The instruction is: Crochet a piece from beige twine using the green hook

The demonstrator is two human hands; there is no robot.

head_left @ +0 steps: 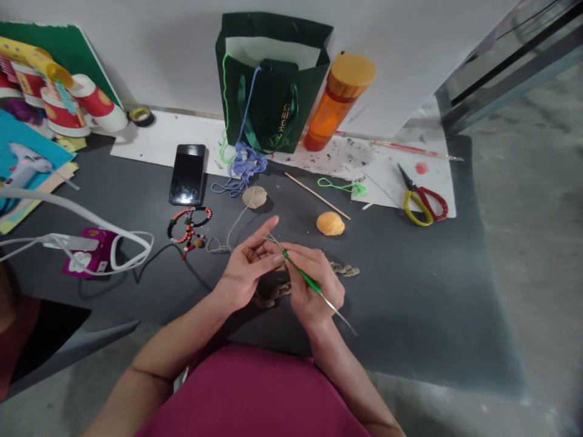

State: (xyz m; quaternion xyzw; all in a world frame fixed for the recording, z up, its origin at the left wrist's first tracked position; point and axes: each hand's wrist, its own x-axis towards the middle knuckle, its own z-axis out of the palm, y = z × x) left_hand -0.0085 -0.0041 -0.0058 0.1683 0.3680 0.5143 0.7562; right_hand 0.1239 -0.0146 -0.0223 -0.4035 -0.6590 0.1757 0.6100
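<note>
My right hand (317, 288) is closed around a crochet hook (306, 276) with a green grip and thin metal ends. One end points at the fingers of my left hand (241, 276), which pinch a thin beige yarn with the index finger raised. From there the yarn trails back over the table to a small beige yarn ball (254, 196). A beige crocheted strip (348, 269) lies under and behind my hands, partly hidden by them. The exact stitch at the hook tip is too small to make out.
Behind my hands are a dark green paper bag (273, 115), an orange bottle (337, 103), blue yarn (243, 167), a wooden stick (317, 195) and an orange lump (330, 224). Scissors (421, 200) lie right; a phone (188, 174), beaded bracelet (189, 224) and white cable (91, 215) lie left.
</note>
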